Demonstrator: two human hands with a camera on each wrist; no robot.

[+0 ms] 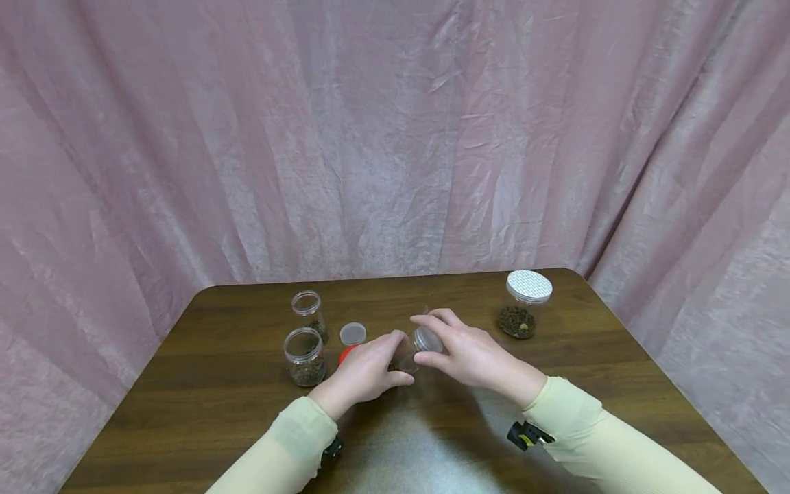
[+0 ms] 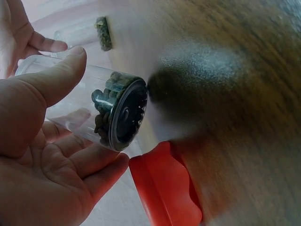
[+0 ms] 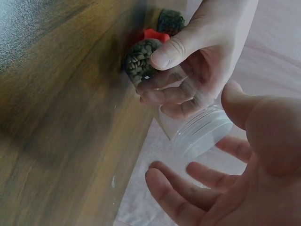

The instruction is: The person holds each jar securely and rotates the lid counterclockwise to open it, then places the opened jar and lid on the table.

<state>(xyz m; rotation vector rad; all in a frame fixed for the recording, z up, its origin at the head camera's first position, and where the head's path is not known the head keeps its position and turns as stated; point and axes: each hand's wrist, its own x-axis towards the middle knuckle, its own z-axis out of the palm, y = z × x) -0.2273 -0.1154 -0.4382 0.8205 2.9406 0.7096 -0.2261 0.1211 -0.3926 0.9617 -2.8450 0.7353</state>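
Note:
My left hand [image 1: 369, 370] grips a clear jar [image 2: 77, 70] round its side, thumb on one side and fingers on the other. Brownish-green, bean-like pieces [image 3: 140, 61] lie at its bottom. A translucent lid [image 3: 204, 132] sits on the jar's mouth. Around that lid my right hand [image 1: 472, 350] is spread, fingers apart and loosely bent, thumb close to the rim. Whether the right thumb touches the lid is hard to tell. Just beyond the left hand stands a red object with a wavy edge [image 2: 164, 183], mostly hidden in the head view.
Two clear jars with dark contents, a front jar [image 1: 305, 360] and a rear jar [image 1: 307, 312], stand on the left. Near them is a round translucent lid [image 1: 352, 333]. A white-lidded jar [image 1: 529, 287] stands at the right on the wooden table [image 1: 216, 384]. Pink curtains [image 1: 370, 137] hang behind.

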